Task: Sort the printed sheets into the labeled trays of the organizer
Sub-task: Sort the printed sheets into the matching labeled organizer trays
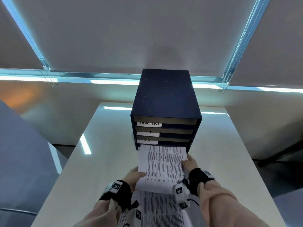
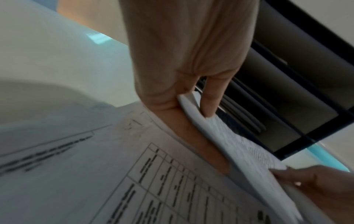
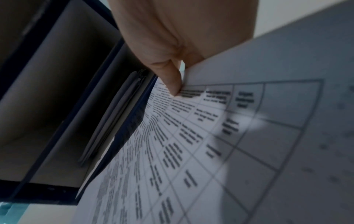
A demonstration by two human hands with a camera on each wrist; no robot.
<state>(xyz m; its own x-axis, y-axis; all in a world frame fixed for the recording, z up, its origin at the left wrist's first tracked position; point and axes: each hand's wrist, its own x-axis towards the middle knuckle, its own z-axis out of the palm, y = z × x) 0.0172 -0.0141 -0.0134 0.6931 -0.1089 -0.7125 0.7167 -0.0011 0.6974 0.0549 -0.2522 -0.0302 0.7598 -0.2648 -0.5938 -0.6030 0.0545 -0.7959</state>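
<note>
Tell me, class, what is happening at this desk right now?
A person holds a printed sheet by its sides, left hand and right hand each pinching an edge. Its far end is at the lowest slot of the dark organizer, below the H.R. tray. More sheets lie on the table.

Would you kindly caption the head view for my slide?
Both hands, left hand and right hand, feed a printed sheet into the organizer below the H.R. label.

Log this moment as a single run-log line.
left hand: grips sheet's left edge | right hand: grips right edge | sheet: front edge at organizer bottom tray, below H.R. label
</note>
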